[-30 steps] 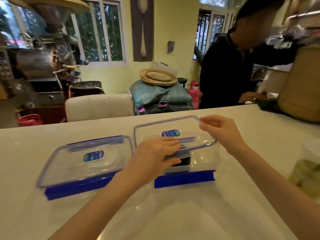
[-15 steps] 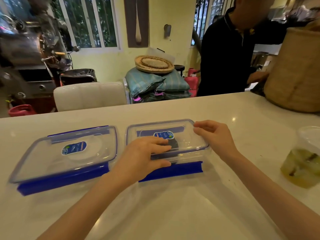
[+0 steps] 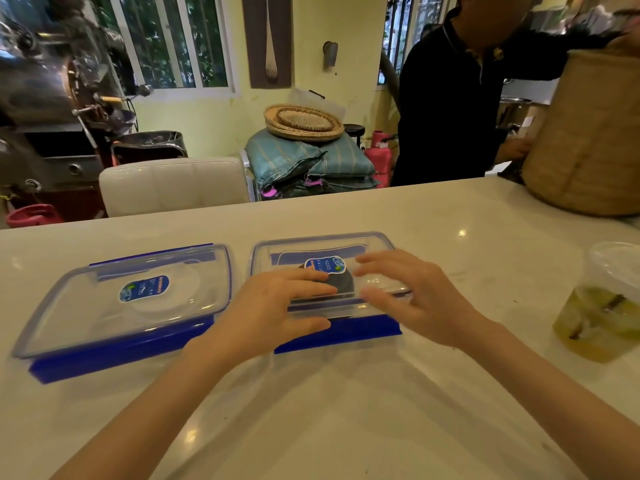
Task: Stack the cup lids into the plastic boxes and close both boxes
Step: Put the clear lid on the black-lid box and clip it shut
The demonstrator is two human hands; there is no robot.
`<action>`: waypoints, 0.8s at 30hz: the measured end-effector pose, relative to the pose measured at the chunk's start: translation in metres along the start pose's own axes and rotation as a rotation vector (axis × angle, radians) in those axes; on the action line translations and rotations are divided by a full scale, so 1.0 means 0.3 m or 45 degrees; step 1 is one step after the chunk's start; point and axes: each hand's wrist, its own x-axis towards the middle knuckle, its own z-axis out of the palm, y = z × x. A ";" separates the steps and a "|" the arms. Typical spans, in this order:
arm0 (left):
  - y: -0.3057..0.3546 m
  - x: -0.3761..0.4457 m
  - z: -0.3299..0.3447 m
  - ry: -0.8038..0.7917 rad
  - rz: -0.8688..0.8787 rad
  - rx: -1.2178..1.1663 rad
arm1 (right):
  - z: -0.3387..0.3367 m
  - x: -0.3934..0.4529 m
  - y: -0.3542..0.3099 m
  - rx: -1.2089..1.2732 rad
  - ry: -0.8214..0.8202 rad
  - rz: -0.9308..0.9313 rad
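Cup lids (image 3: 341,285) showed as a dark stack inside the right box (image 3: 325,292), seen through its clear cover, under the sticker. The left box (image 3: 128,306) stood just beside it on the desk (image 3: 346,410), w/ its own cover resting flat on top; a pale round shape showed through, probably more lids, but I could not tell for sure.

Both boxes sat near the front of the desk, side by side, probably so that each could be pressed shut w/o reaching far. The blue latch flaps on the near side of both boxes stuck out toward the person, so I judged they were not snapped down yet.

The left hand (image 3: 273,313) lay palm down on the near left part of the right box's cover, fingers spread & flat, thumb down at the near edge by the blue flap. The right hand (image 3: 412,299) hovered over the near right part, fingers open & slightly curled, blurred, so contact w/ the cover I could not confirm. Neither hand held anything. Both forearms came in from the near edge, angled inward toward that box. I read this pose as pressing the cover down evenly before the flaps get clipped.
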 end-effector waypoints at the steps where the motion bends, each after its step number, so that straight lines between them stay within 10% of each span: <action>1: -0.001 -0.006 0.001 -0.001 0.028 0.022 | 0.008 -0.015 -0.005 -0.051 -0.067 -0.065; 10: -0.023 -0.044 0.057 0.018 0.238 0.682 | 0.061 -0.051 0.016 -0.450 -0.062 -0.332; 24: -0.027 -0.012 -0.007 -0.127 0.064 -0.028 | -0.001 -0.013 0.023 -0.036 -0.156 -0.081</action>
